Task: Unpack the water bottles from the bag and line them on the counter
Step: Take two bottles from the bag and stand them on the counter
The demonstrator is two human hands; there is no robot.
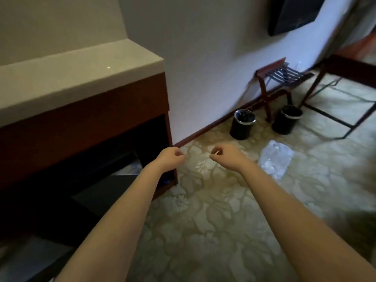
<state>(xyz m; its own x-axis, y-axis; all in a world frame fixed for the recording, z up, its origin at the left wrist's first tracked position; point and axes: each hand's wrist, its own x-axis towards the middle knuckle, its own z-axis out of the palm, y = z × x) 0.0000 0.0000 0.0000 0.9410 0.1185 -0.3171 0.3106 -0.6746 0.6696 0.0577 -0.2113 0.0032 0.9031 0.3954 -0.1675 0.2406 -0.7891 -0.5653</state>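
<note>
A clear plastic bag (275,159) with water bottles dimly showing inside lies on the patterned carpet at the right. Both my arms reach forward over the floor. My left hand (169,158) is held beside the cabinet's corner, its fingers curled and holding nothing. My right hand (224,156) is in the air just left of the bag, apart from it, fingers curled likewise and holding nothing. The pale stone counter (81,72) tops a dark wooden cabinet at the upper left, and no bottle stands on the part I see.
Two black waste bins (242,124) (286,119) stand by the wall beyond the bag. A wooden luggage rack (278,74) and a dark-framed table (345,86) are at the far right. A dark open shelf sits under the counter.
</note>
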